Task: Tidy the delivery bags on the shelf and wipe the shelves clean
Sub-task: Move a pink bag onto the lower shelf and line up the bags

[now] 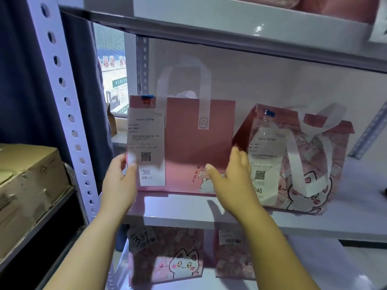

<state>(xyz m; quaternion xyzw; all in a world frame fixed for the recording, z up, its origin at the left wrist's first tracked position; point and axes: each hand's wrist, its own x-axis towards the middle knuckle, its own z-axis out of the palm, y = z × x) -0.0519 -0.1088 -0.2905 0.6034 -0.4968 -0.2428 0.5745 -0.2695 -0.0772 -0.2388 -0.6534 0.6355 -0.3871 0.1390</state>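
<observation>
Two pink delivery bags stand on the middle shelf [188, 208]; the left hand [119, 181] and right hand [230, 176] clasp the sides of the upright pink bag [188, 147], receipt 366 [146, 143] clipped to its front. The neighbouring cat-print bag [297, 164] sags sideways, unstraightened. No cloth shows, so wiping likely remains.

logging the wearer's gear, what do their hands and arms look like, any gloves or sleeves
Both arms are bare as far as the frame shows, with no sleeves in view. The left hand and right hand wear no gloves, and no rings, watch or bands are visible. Nails look short.
</observation>
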